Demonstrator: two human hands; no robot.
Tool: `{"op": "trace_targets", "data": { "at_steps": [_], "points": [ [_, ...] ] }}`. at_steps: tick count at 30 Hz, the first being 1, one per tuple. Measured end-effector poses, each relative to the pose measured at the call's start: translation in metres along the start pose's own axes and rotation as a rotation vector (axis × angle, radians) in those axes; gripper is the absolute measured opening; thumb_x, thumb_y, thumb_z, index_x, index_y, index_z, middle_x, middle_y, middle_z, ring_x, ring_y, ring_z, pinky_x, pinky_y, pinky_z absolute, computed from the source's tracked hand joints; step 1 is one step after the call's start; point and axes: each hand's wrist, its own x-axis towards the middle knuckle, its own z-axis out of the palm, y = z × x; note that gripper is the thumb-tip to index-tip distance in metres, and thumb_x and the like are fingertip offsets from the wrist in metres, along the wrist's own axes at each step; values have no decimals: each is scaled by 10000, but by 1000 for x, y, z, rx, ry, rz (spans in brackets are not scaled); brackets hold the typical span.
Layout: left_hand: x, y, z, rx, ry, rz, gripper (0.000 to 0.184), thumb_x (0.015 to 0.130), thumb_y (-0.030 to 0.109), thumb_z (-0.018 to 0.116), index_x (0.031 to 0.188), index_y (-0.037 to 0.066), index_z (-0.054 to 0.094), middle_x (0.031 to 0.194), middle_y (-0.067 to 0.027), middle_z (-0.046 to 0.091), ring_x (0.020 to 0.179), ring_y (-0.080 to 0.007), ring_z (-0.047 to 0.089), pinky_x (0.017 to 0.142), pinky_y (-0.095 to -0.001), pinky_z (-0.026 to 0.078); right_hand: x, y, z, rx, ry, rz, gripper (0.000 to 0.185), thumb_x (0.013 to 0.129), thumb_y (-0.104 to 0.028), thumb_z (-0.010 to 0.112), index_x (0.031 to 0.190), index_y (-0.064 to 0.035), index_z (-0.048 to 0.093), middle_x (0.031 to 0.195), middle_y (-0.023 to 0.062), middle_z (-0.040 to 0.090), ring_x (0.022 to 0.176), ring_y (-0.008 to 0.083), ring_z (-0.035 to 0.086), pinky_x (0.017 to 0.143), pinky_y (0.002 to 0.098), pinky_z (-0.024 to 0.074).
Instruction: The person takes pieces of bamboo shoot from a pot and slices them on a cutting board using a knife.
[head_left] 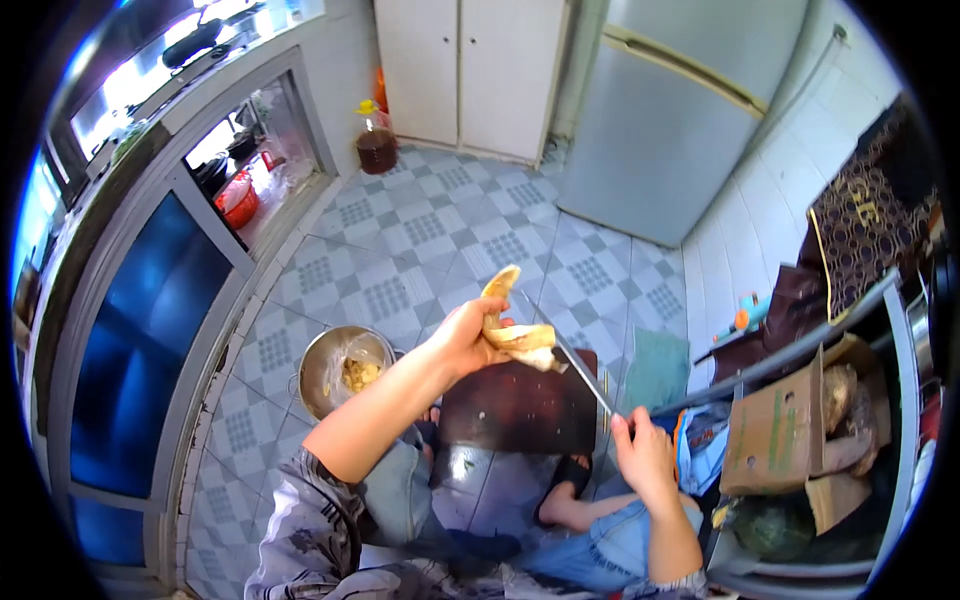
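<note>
My left hand (468,338) is closed around a pale yellow, curved piece of food (522,338) with brownish edges; its exact kind is unclear. One end sticks up above the fingers and another part hangs out to the right. My right hand (645,455) grips a long knife (585,372), whose blade slants up and left, its upper part close beside the yellow piece. Whether the blade touches it I cannot tell. Below both hands is a dark reddish-brown board or low stool top (515,410). Left of it stands a metal pot (312,372) holding yellow chunks (360,374) in a clear plastic bag.
At the right, a rack (895,310) holds a cardboard box (775,440) with brown produce and a dark green round melon (775,528). A fridge (665,120), a white cabinet (460,70) and a yellow-capped jug (376,148) stand farther back. A sliding door (140,350) is on the left.
</note>
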Motion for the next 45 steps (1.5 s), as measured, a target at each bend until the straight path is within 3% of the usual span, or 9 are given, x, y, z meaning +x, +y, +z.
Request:
{"op": "trace_targets", "data": {
  "at_steps": [3, 7, 14, 20, 28, 33, 40, 43, 45],
  "points": [
    [27, -28, -23, 210, 61, -63, 293, 972, 216, 404, 1183, 18, 448, 1124, -171, 529, 963, -333, 599, 780, -508, 528, 0, 10, 3, -27, -33, 57, 390, 910, -418, 467, 869, -32, 507, 706, 257, 610, 698, 468, 584, 627, 564, 423],
    [69, -74, -65, 541, 44, -74, 304, 971, 223, 418, 1173, -3, 444, 1034, -141, 567, 895, -337, 633, 721, -496, 546, -4, 27, 11, -16, -58, 112, 395, 910, -421, 465, 864, -30, 504, 701, 255, 610, 702, 466, 584, 635, 561, 426],
    [112, -147, -117, 482, 25, -544, 316, 956, 212, 423, 1173, -17, 399, 1044, -211, 543, 794, -367, 646, 674, -514, 555, -5, 37, 39, 167, -115, 112, 418, 920, -429, 449, 829, -28, 522, 684, 228, 608, 718, 446, 590, 646, 529, 436],
    [140, -207, -134, 312, 96, -503, 341, 870, 70, 484, 1193, -11, 409, 916, -207, 575, 740, -366, 645, 604, -520, 558, 14, 39, 103, 104, -300, 102, 450, 942, -435, 384, 876, -14, 527, 837, 264, 623, 826, 457, 588, 717, 536, 444],
    [144, -195, -125, 842, 144, -142, 379, 697, -37, 706, 1008, -33, 489, 769, -142, 628, 536, -231, 635, 465, -345, 523, 44, 37, 189, 92, -252, 140, 411, 950, -426, 378, 877, -39, 494, 788, 264, 622, 791, 456, 597, 676, 551, 451],
    [136, -190, -125, 1588, 260, 178, 679, 562, 249, 836, 1028, -10, 416, 948, -249, 635, 895, -370, 642, 791, -400, 514, 35, 38, 202, 106, -151, 72, 358, 954, -392, 383, 871, -53, 462, 681, 241, 609, 684, 460, 592, 600, 563, 444],
    [135, -182, -108, 1659, 199, 99, 678, 588, 243, 815, 1060, -13, 402, 993, -245, 625, 930, -391, 627, 795, -425, 517, 38, 42, 206, 84, -162, 19, 333, 956, -385, 381, 890, -65, 445, 649, 240, 600, 656, 470, 586, 580, 573, 442],
    [131, -202, -111, 1850, 229, 197, 472, 695, 214, 726, 1014, 9, 445, 980, -191, 611, 898, -373, 620, 769, -419, 534, 43, 51, 215, 16, -185, 101, 342, 959, -391, 368, 907, -61, 440, 684, 261, 607, 680, 484, 585, 607, 583, 447],
    [130, -218, -118, 2149, 416, 653, 427, 750, 163, 621, 1102, -36, 482, 888, -126, 558, 846, -282, 589, 679, -380, 524, 42, 55, 215, 17, -216, 118, 349, 959, -396, 364, 908, -58, 438, 698, 269, 609, 690, 489, 584, 618, 585, 449]
  ]
}}
